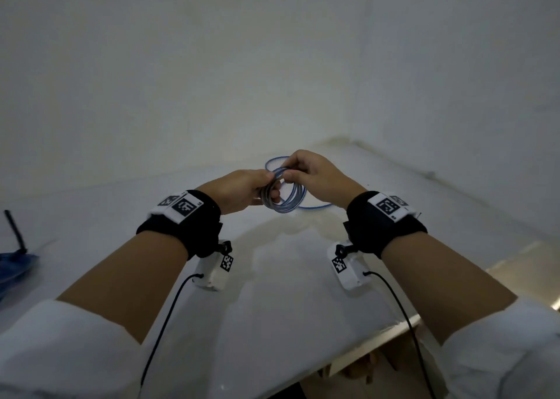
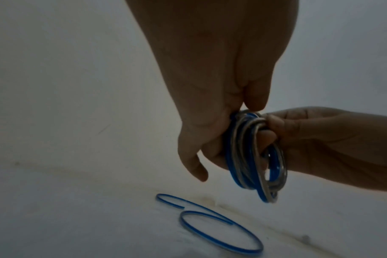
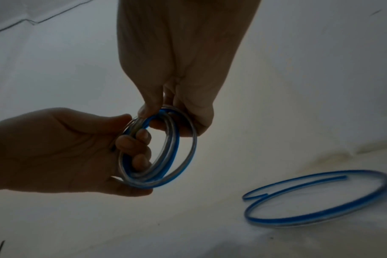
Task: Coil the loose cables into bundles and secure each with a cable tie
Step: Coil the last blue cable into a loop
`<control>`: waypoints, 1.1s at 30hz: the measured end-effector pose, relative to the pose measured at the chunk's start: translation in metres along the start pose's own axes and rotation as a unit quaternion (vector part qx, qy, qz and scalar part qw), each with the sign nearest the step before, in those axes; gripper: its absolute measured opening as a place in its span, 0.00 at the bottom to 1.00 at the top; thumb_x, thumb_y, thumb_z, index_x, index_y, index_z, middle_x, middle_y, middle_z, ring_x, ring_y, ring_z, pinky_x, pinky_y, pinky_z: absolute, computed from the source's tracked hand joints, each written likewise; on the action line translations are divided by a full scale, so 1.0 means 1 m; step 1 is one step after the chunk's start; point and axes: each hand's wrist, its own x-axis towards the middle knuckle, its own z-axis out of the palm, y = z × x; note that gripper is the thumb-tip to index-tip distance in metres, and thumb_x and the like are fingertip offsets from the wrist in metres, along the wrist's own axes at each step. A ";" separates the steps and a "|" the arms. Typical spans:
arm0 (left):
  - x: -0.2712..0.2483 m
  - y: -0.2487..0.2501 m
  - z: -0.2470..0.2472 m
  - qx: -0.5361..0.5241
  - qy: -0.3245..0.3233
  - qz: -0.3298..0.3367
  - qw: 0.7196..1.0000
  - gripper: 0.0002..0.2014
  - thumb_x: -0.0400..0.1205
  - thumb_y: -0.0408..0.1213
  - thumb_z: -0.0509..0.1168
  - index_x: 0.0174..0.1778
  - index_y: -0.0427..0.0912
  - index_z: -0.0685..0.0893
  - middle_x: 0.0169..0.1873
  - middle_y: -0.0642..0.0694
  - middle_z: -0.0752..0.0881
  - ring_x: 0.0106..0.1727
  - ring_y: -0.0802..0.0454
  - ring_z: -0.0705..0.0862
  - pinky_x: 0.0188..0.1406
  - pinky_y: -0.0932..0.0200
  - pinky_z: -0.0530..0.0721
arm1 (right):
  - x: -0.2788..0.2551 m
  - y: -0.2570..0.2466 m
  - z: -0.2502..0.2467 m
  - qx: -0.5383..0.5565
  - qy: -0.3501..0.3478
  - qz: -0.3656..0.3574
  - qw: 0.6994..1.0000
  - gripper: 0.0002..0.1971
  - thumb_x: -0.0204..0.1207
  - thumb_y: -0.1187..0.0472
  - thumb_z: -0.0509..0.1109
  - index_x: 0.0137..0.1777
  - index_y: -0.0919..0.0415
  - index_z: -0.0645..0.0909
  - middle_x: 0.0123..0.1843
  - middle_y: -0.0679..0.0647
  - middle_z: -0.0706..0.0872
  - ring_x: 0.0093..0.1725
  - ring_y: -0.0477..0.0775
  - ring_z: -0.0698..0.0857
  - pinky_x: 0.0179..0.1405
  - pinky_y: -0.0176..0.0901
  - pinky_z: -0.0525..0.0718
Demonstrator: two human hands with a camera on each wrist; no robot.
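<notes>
A blue-and-clear cable wound into a small coil (image 1: 272, 209) is held above the white table (image 1: 272, 277) by both hands. My left hand (image 1: 268, 188) grips the coil's left side, fingers curled through the loops. My right hand (image 1: 288, 172) pinches the top of the coil with thumb and forefinger. In the left wrist view the coil (image 2: 239, 165) hangs below my left hand (image 2: 227, 132). In the right wrist view the coil (image 3: 148, 183) sits between both hands. A loose blue cable loop (image 3: 320, 200) lies on the table behind; I cannot tell whether it joins the coil.
A black stick (image 1: 15, 232) and a blue object (image 1: 15, 265) lie at the table's far left. A white wall (image 1: 272, 80) rises close behind the table. The table's front edge (image 1: 394, 332) runs at the lower right.
</notes>
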 end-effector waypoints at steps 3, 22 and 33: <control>0.017 0.003 0.028 0.050 0.007 0.030 0.998 0.15 0.88 0.34 0.47 0.38 0.40 0.73 0.31 0.46 0.74 0.31 0.55 0.79 0.43 0.61 0.78 | -0.012 0.006 -0.028 -0.006 0.001 0.023 1.000 0.08 0.80 0.68 0.64 0.56 0.72 0.78 0.42 0.54 0.84 0.36 0.36 0.82 0.39 0.26 0.79; 0.064 -0.006 0.101 0.258 0.053 0.097 0.960 0.14 0.87 0.39 0.48 0.34 0.45 0.65 0.29 0.50 0.71 0.32 0.53 0.68 0.41 0.51 0.71 | -0.093 0.072 -0.132 -0.442 -0.200 0.218 0.847 0.11 0.70 0.73 0.71 0.48 0.59 0.87 0.45 0.51 0.83 0.46 0.51 0.81 0.46 0.40 0.81; 0.047 -0.013 0.052 0.292 0.119 0.069 0.946 0.12 0.88 0.40 0.47 0.44 0.37 0.69 0.31 0.49 0.71 0.32 0.53 0.67 0.38 0.54 0.68 | -0.068 0.046 -0.111 -0.198 -0.021 0.149 0.969 0.03 0.74 0.67 0.72 0.40 0.61 0.82 0.35 0.55 0.83 0.29 0.45 0.82 0.33 0.33 0.83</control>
